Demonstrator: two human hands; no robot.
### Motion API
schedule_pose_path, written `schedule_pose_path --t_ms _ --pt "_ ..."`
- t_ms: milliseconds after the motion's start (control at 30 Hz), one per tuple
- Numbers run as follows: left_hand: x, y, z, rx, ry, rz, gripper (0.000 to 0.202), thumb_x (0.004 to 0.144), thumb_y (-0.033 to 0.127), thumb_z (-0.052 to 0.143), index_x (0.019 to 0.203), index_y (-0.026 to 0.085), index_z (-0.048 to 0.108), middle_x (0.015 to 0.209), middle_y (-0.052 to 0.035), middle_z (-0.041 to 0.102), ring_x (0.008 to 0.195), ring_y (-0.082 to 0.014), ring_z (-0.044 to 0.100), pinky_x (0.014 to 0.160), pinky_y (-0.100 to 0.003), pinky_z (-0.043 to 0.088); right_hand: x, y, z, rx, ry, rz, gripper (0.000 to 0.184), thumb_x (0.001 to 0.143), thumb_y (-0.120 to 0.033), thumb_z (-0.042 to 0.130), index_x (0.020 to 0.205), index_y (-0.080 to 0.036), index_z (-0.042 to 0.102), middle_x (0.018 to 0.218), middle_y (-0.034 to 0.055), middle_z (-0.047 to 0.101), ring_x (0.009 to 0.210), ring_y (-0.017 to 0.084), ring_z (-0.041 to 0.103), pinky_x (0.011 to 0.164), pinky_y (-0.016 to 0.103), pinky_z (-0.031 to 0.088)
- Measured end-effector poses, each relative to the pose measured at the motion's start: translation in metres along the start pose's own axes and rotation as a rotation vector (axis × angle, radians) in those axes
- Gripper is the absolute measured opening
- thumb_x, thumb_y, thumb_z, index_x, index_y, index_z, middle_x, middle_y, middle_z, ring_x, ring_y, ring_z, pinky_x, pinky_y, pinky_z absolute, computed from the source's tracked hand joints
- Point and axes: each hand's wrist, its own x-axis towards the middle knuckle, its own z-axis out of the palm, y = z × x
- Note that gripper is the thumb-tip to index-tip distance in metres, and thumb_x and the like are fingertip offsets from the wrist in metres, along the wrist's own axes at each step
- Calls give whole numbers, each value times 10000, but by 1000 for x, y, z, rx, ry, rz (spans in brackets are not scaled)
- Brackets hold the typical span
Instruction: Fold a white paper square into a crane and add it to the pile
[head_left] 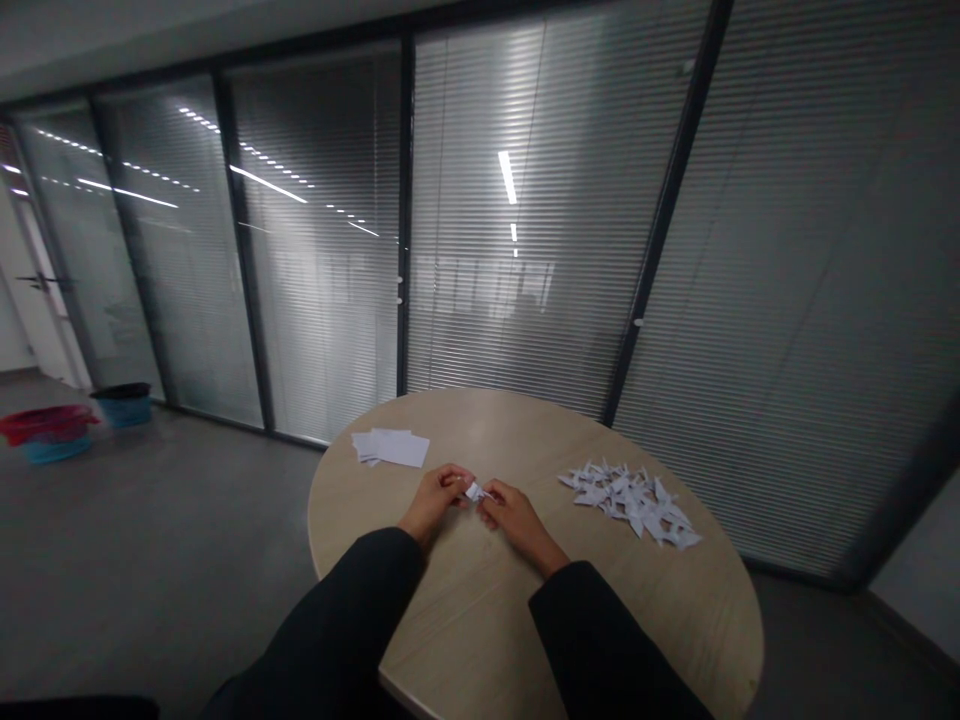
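Observation:
Between my two hands, just above the round wooden table [480, 600], is a small folded piece of white paper [475, 492]. My left hand [439, 497] pinches its left end with thumb and fingers. On the other end, my right hand [512, 512] has its fingers closed around the paper. Much of the paper is covered by my fingertips, so its exact folded shape cannot be made out. To the right lies a pile of folded white paper cranes [630, 500]. Flat white paper sheets [400, 447] rest in a loose stack beyond my left hand.
A glass partition with blinds [517, 300] stands right behind the table's far edge. On the floor at left are a blue bin with a red liner [52, 430] and a blue bin with a black liner [124, 405]. A door [37, 280] is at far left.

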Motion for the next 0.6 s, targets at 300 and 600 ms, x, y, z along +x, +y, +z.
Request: schedule_pose_path --t_ms 300,600 --pt "-2 -1 -4 -110 29 -43 293 616 338 742 787 120 646 708 -32 616 639 -117 569 564 -211 438 2 0 -1 153 -67 -35 199 743 -369 574 710 -172 572 623 -2 592 531 112 530 505 229 409" --pt "-4 6 -4 -253 75 -162 217 672 204 708 864 118 653 735 -28 606 639 -103 580 579 -198 457 -1 -9 -2 217 -99 -101 282 732 -451 615 729 -171 582 614 -7 588 527 107 525 534 241 417"
